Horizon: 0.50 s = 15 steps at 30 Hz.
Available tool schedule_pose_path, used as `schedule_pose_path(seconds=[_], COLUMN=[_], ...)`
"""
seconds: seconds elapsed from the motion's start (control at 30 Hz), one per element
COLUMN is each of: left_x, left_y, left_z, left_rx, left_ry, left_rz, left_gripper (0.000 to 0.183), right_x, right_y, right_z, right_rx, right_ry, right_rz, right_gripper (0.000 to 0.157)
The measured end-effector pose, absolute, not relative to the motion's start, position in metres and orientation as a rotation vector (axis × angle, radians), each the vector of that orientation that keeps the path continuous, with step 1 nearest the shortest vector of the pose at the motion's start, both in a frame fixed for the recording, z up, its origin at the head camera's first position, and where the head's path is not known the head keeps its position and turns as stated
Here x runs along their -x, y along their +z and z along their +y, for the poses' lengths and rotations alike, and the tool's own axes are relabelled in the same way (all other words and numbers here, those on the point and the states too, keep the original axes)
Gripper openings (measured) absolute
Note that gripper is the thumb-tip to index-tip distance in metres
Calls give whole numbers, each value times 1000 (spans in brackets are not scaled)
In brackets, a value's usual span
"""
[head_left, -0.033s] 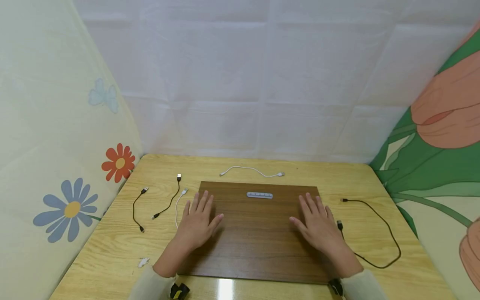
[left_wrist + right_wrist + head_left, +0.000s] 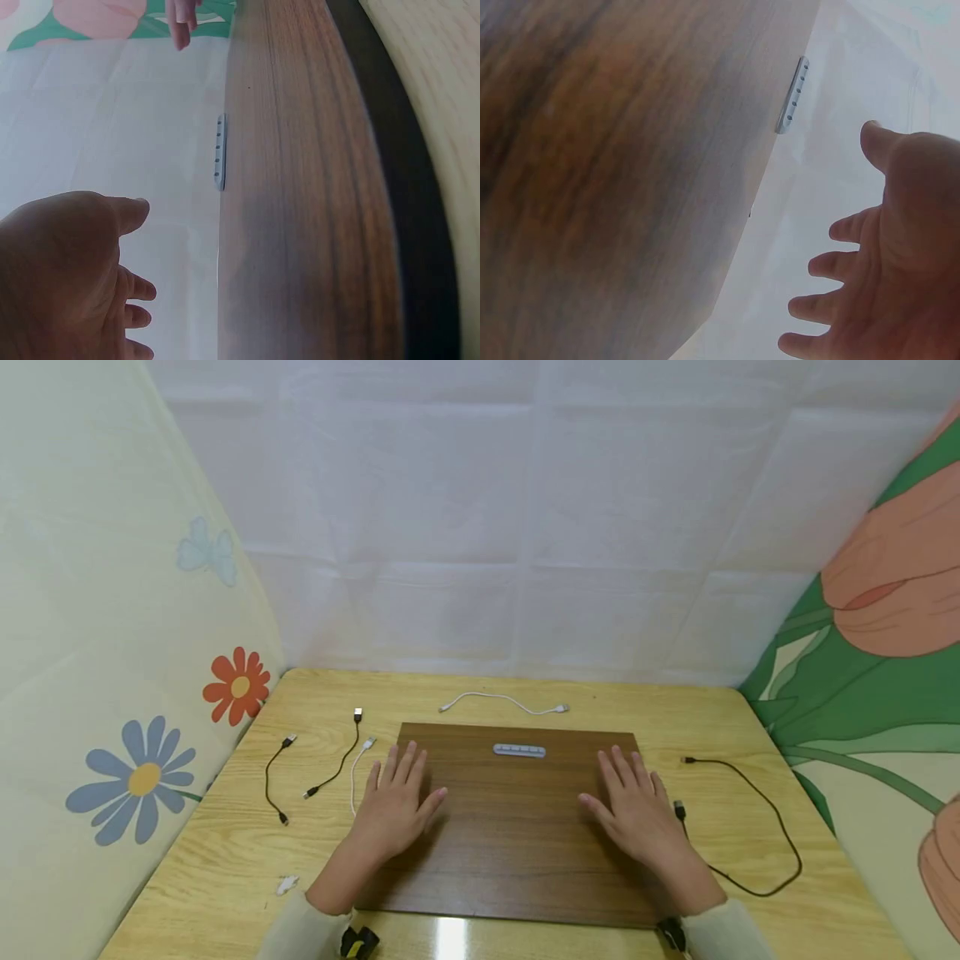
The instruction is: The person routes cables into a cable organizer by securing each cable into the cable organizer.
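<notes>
My left hand (image 2: 392,814) is held palm down over the left side of a dark brown wooden board (image 2: 510,835), fingers straight and thumb pointing inward. Over the board's right side, my right hand (image 2: 636,810) mirrors it, fingers spread. Both wrist views show a gap between the palms and the wood, with neither hand holding anything. Between them, near the board's far edge, lies a small grey-blue slotted strip (image 2: 519,750) that looks like a cable holder. A white USB cable (image 2: 354,777) lies just left of my left hand, partly hidden by it.
Two short black cables (image 2: 267,781) (image 2: 345,760) lie on the light wooden table at left, near a white scrap (image 2: 287,884). Another white cable (image 2: 502,697) stretches behind the board. A longer black cable (image 2: 787,839) loops at right, partly beneath my right forearm in view.
</notes>
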State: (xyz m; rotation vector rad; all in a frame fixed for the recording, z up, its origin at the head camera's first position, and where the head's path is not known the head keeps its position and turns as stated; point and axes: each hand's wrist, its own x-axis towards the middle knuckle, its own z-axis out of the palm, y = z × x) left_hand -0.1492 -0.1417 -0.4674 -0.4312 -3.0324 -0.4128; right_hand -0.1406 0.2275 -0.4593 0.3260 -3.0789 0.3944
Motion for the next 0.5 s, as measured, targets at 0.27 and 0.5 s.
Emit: schedule_pose_path(seconds=[0.27, 0.5], left_x=[146, 148], left_y=[-465, -466], left_z=[-141, -142], left_rx=[428, 533], left_ry=[-421, -496], left_rz=[-3042, -3126], left_gripper=[74, 82], right_x=[140, 141], right_y=[-456, -455], right_z=[227, 229], right_rx=[-336, -343], right_ry=[392, 427], right_rz=[-3067, -3073], right_gripper=[78, 78])
